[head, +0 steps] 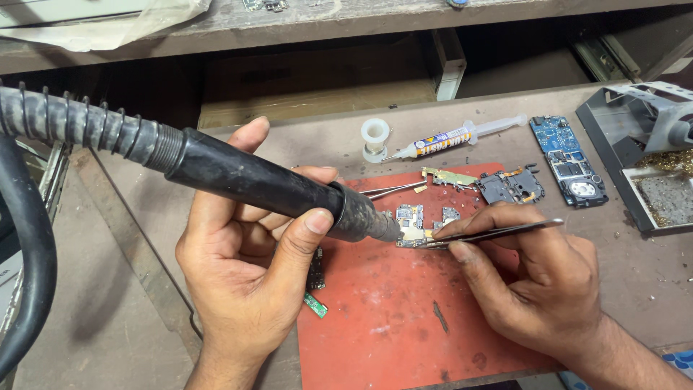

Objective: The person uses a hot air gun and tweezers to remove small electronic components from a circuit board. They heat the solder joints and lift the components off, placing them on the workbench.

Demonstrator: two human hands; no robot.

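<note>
Gripping hot-air wand (238, 177), left hand (245, 282) aims right; right hand (538, 278) pinches tweezers (491, 233).

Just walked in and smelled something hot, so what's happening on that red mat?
A person's left hand holds a black hot-air wand, its nozzle aimed at a small circuit board on the red mat. The right hand holds tweezers with the tips at that board. Other board pieces, a second pair of tweezers and a syringe lie nearby.

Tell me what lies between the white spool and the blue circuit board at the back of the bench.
In the head view, a syringe lies between the white spool and the blue circuit board.
</note>
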